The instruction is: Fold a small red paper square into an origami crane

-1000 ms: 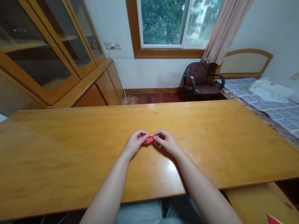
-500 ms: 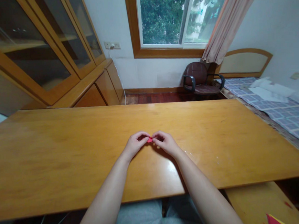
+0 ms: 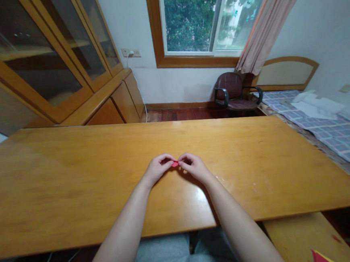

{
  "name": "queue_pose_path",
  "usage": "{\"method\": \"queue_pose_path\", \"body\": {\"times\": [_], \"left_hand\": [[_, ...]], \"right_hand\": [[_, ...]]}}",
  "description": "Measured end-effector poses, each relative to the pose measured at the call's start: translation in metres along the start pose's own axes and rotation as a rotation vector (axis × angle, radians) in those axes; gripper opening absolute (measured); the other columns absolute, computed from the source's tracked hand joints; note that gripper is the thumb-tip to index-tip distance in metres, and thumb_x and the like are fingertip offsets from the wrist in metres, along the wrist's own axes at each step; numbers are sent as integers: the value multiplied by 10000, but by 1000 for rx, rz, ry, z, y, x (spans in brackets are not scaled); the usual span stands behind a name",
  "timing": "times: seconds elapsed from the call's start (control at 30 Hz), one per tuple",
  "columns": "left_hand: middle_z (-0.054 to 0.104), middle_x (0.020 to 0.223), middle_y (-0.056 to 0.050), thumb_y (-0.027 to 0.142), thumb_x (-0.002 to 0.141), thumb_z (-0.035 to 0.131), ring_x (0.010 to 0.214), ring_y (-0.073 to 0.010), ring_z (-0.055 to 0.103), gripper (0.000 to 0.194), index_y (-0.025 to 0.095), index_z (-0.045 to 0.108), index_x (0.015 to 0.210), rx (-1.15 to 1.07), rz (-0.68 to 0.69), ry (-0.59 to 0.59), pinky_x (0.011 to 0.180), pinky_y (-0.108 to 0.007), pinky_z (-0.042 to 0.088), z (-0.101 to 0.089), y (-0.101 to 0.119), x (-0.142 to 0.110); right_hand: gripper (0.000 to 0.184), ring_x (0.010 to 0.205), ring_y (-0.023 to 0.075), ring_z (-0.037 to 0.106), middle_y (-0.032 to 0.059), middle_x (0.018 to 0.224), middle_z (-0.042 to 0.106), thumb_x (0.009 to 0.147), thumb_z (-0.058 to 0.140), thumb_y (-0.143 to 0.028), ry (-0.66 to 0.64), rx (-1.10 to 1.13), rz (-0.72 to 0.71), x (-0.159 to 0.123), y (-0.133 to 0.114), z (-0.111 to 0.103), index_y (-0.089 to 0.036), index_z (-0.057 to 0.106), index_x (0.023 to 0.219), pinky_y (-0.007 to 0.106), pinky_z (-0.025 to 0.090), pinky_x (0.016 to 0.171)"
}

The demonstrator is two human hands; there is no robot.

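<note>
A small red piece [image 3: 174, 163], perhaps folded paper, is pinched between my two hands above the middle of the wooden table [image 3: 76, 187]. Thumb and fingers of my left hand [image 3: 159, 168] close on its left side. On its right side, my right hand [image 3: 194, 168] grips it with thumb and forefinger, the other fingers curled beneath. The fingertips nearly meet and cover much of the piece, so its full shape is hidden.
At the lower right, a red and yellow item [image 3: 321, 257] lies on a lower wooden surface [image 3: 304, 234]. A brown armchair [image 3: 232, 90] stands beyond the table. A bed [image 3: 322, 123] is to the right, a glass-doored cabinet [image 3: 98, 84] to the left.
The red piece looks slightly flatter and tilted differently between the fingertips. Both hands stay in almost the same place.
</note>
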State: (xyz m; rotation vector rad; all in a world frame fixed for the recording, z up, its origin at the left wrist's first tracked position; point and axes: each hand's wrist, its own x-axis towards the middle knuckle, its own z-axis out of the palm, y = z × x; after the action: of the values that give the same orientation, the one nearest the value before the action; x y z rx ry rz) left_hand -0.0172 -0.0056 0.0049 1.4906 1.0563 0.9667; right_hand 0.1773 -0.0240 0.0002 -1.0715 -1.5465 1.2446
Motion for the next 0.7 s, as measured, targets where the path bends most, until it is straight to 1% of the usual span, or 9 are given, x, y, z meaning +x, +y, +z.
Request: {"method": "queue_pose_path", "body": {"times": [0.17, 0.23, 0.3, 0.43, 0.53, 0.7], "left_hand": [[711, 848, -47, 331, 748, 711, 806, -184, 669, 199, 168, 682, 857, -23, -9, 11, 776, -298, 529, 2, -4, 1], [705, 867, -43, 348, 746, 722, 807, -173, 671, 247, 168, 663, 905, -53, -15, 36, 769, -287, 527, 3, -7, 3], [696, 868, -38, 370, 758, 718, 773, -159, 667, 291, 167, 643, 953, -94, -32, 54, 723, -270, 523, 4, -11, 5], [686, 772, -33, 392, 784, 707, 681, -142, 642, 295, 155, 621, 937, -164, -73, 16, 646, -255, 503, 5, -13, 5], [697, 764, -40, 387, 776, 723, 674, -141, 641, 291, 150, 621, 912, -191, -77, -14, 649, -258, 503, 5, -12, 5], [701, 758, -37, 388, 744, 754, 675, -145, 647, 316, 149, 621, 903, -217, -85, -22, 653, -264, 511, 5, -12, 5]], "right_hand": [[161, 589, 119, 581, 4, 695, 651, 816, 638, -320, 22, -14, 5, -1, 0, 1, -172, 645, 880, 225, 442, 562], [151, 574, 118, 571, -4, 666, 639, 817, 632, -307, 40, -19, 1, -1, 0, 2, -170, 642, 881, 224, 433, 557], [139, 573, 119, 569, -5, 656, 634, 821, 623, -294, 64, -25, -12, 0, 1, 2, -168, 638, 877, 225, 433, 563], [148, 587, 125, 578, 0, 671, 641, 828, 620, -308, 101, -35, -34, 1, 2, 2, -167, 640, 869, 234, 449, 583], [153, 579, 125, 579, 2, 666, 642, 830, 621, -311, 97, -34, -32, 1, 2, 1, -166, 646, 870, 237, 454, 580], [141, 574, 122, 582, 1, 660, 642, 826, 624, -291, 78, -72, -27, 0, 2, 2, -163, 664, 870, 231, 457, 570]]}}
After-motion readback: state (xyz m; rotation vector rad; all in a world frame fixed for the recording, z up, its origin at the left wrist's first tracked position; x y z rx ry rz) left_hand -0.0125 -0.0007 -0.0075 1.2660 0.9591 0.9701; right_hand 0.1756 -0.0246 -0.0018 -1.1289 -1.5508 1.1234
